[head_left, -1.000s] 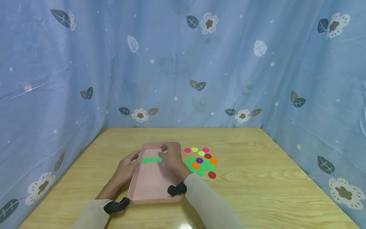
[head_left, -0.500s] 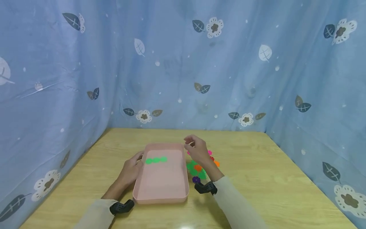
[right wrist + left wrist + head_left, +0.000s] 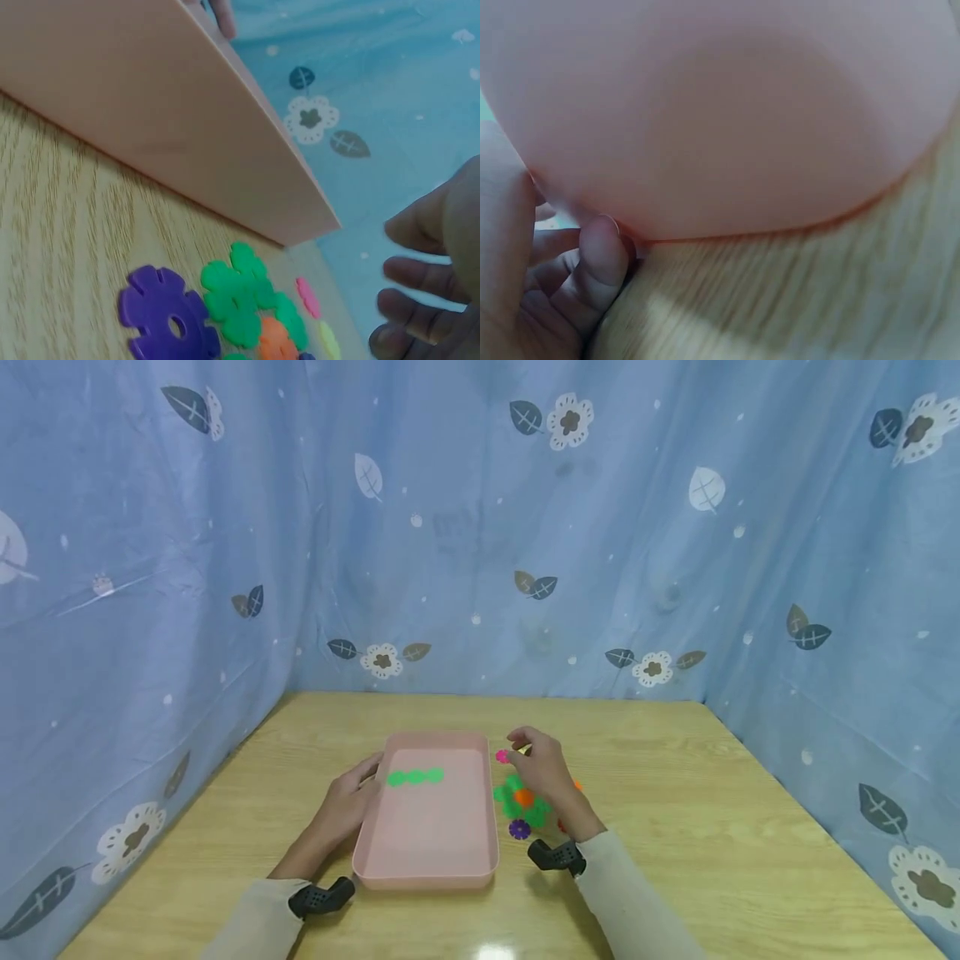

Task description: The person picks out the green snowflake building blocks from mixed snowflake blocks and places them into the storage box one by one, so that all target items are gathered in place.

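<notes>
Pink disc (image 3: 502, 757) on desk (image 3: 750, 827), just off far right corner of tray (image 3: 427, 843); your right hand (image 3: 542, 766) nearer, just right of disc, fingers parted, nothing visibly held. Tray's long axis runs near-to-far; your left hand (image 3: 347, 803) grips left edge.

- I see a blue patterned curtain (image 3: 465, 543) rising behind the bench (image 3: 720, 827) and along its left and right sides, with soft vertical folds.
- Low on the back stretch, I make out two printed white flowers, one left (image 3: 382, 661) and one right (image 3: 652, 669), each brown-centred and set between two leaves.
- Higher up, I find a white leaf print (image 3: 368, 475) to the left and another (image 3: 707, 489) to the right.
- My bench has pale yellowish wood grain, and a bright patch of glare (image 3: 495, 952) shows at its near edge.
</notes>
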Demonstrator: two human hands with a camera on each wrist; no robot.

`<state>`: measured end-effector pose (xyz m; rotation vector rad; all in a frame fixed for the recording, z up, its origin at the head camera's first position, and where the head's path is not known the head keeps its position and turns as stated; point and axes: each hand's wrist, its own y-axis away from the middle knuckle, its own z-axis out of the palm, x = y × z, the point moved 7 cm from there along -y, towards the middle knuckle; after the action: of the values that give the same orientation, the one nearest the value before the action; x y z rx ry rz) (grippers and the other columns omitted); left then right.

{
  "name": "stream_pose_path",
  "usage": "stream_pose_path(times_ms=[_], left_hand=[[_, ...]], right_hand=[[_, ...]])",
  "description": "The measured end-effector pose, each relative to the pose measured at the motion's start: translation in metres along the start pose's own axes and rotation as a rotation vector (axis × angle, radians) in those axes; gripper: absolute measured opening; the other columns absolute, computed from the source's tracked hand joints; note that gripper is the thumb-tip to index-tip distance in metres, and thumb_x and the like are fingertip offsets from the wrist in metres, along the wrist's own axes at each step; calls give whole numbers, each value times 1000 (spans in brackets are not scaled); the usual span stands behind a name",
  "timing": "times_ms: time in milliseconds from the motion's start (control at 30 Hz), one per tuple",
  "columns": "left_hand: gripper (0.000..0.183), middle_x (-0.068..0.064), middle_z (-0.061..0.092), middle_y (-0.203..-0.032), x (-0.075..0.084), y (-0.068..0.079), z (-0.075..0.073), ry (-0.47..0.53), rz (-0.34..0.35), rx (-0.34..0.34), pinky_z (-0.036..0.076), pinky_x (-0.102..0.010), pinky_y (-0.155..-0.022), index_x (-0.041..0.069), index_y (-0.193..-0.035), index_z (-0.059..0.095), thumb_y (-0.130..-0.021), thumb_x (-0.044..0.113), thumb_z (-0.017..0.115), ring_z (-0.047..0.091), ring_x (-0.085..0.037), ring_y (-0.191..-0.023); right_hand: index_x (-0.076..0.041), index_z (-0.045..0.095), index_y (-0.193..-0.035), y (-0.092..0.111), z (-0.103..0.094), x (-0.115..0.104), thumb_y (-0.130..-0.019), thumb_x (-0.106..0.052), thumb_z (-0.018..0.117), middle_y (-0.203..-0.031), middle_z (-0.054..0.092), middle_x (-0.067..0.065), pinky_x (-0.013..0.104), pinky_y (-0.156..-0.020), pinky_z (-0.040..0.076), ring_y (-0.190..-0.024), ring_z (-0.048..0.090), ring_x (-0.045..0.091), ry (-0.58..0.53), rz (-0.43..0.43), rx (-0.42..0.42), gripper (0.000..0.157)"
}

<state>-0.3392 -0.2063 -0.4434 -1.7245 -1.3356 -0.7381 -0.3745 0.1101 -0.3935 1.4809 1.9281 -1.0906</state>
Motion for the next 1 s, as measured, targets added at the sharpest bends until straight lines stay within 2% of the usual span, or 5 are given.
stream_pose_path(times_ms=[267,533,633,833,1000], left_hand=[[51,-22,45,-154,3,-3,2,-1,11,-20,37,-60,-112,7,-157,37,-107,18,39,42,-44,-142],[53,-22,44,-155,5,0,1,-7,15,-11,29,-60,-117,6,-157,35,-105,15,37,34,-42,-147],[54,-22,43,-156,4,2,0,-11,4,-8,29,-60,-117,7,-158,35,-105,14,38,33,-42,-147],[54,-21,45,-155,3,3,-2,-26,10,-3,30,-61,-116,7,-158,36,-104,14,39,35,-41,-147],[53,-19,45,-155,3,2,1,6,17,-13,32,-61,-115,9,-158,36,-105,14,39,36,-41,-146]], right_hand=[[3,69,-120,0,2,5,-93,-11,71,-117,70,17,49,-92,55,-106,66,35,276,-10,-123,31],[-1,79,-106,3,13,14,-89,-6,71,-111,75,16,51,-92,56,-107,69,37,444,-84,-183,20],[-2,80,-105,4,17,19,-90,-5,71,-109,75,14,48,-87,58,-106,69,36,455,-59,-200,18],[-1,77,-108,5,20,22,-92,-6,69,-106,74,13,46,-86,58,-103,69,34,440,-38,-204,18],[1,74,-106,4,19,22,-91,-3,67,-104,72,13,46,-84,58,-97,69,30,421,-33,-184,17]])
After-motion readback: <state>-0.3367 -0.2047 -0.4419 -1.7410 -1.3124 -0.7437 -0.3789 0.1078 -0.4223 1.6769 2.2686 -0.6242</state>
